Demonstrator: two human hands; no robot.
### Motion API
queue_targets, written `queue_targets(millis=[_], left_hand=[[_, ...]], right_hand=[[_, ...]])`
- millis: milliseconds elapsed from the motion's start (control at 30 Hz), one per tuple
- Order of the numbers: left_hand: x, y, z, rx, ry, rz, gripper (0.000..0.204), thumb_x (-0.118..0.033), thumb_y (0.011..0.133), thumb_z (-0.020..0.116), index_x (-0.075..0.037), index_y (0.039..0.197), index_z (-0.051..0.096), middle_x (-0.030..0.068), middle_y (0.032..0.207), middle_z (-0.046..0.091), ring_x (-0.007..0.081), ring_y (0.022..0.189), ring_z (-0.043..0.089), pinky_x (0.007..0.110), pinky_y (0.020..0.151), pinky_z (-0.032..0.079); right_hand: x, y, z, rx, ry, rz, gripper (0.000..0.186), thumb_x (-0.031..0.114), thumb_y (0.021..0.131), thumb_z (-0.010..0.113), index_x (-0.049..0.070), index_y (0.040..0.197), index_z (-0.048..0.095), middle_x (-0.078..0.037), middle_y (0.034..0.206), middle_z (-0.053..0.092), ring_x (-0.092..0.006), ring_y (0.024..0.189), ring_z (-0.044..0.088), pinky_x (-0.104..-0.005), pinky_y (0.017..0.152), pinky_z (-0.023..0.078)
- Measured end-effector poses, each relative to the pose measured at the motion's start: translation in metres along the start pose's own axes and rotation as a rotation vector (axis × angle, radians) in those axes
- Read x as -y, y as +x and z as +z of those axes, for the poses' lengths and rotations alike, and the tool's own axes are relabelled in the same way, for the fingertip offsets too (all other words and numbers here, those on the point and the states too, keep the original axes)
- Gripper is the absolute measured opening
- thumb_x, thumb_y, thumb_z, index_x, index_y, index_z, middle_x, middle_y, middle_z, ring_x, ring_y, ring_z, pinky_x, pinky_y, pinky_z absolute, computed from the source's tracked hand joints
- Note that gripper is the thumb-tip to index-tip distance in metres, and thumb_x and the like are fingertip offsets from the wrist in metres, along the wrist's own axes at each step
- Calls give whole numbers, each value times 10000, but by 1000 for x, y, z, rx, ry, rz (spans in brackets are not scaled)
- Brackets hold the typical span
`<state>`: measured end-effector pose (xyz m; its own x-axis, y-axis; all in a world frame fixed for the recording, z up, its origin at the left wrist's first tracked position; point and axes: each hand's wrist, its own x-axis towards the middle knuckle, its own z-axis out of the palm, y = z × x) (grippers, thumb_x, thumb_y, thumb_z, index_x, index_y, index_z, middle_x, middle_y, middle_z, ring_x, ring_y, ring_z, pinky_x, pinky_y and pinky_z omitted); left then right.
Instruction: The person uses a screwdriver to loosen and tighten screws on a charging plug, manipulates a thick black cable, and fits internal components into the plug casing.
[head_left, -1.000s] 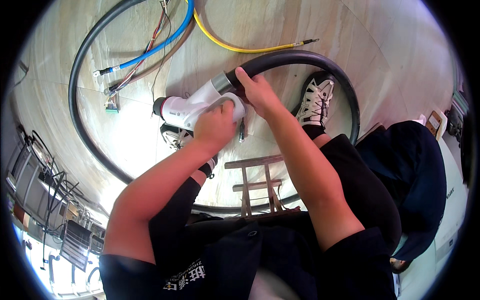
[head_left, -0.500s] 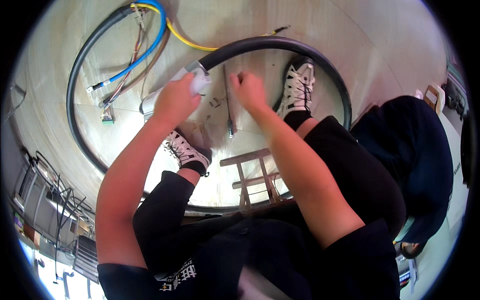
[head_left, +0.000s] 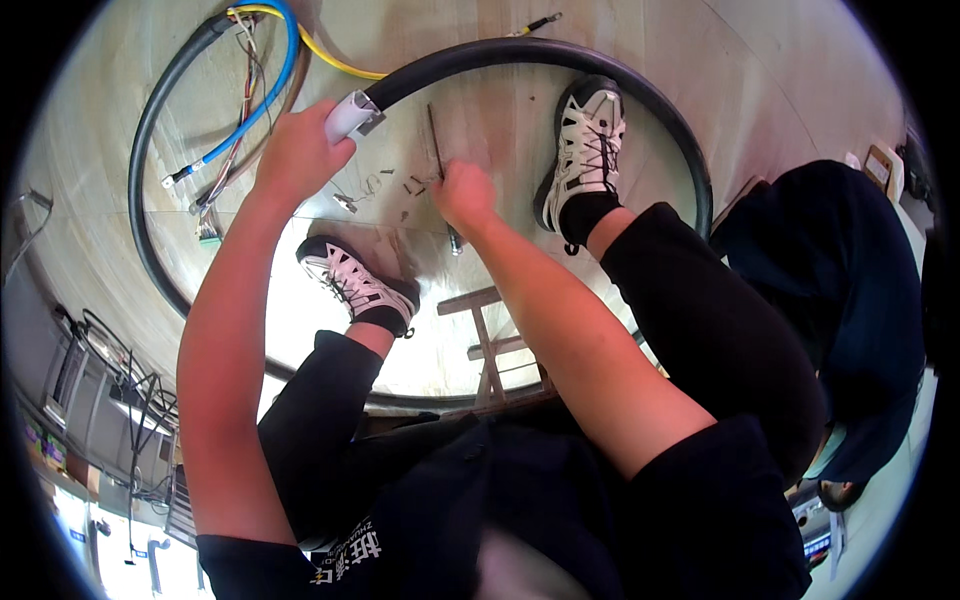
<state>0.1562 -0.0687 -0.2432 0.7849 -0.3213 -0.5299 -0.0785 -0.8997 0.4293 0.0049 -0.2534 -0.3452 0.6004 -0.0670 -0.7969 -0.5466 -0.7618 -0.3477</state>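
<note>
My left hand (head_left: pixel 300 158) is closed around a white-grey plastic housing (head_left: pixel 350 115), tube-like with an open end, fitted where the thick black cable (head_left: pixel 500 52) ends. Its palm hides much of the housing. My right hand (head_left: pixel 466 196) is down at the floor with curled fingers, closed over the middle of a long thin screwdriver (head_left: pixel 434 135). The shaft sticks out past the fingers, and the handle end shows below the hand. Just left of it lie several small dark screws (head_left: pixel 415 186) and a small metal clip (head_left: pixel 345 202).
The black cable loops round my feet in white-and-black shoes (head_left: pixel 585 150). Blue (head_left: pixel 235 135), yellow (head_left: pixel 335 62) and thin coloured wires fan out at the upper left. A wooden stool (head_left: pixel 487 345) stands between my legs. Another person in dark clothes (head_left: pixel 840 300) bends at the right.
My right hand has come down from above the floor onto the screwdriver. My left hand has moved up and left with the housing, whose open end has turned into view.
</note>
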Motion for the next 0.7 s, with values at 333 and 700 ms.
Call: queue_targets(millis=[333,700], left_hand=[[6,8,-8,16,10,61,316,-187,738,716,-25,1006,673,222,833,685,396,794,668,465,754,530],[19,14,-6,-24,-47,106,354,-186,711,677,1,1012,682,230,878,686,395,804,660,449,767,517]], right_hand=[[-34,16,-33,-70,146,-256,237,192,874,576,2,1014,600,-275,945,662,-438,923,648,-497,791,533],[43,29,-192,-308,-79,-599,242,161,937,519,41,1087,665,-166,808,662,-296,754,669,-398,695,513]])
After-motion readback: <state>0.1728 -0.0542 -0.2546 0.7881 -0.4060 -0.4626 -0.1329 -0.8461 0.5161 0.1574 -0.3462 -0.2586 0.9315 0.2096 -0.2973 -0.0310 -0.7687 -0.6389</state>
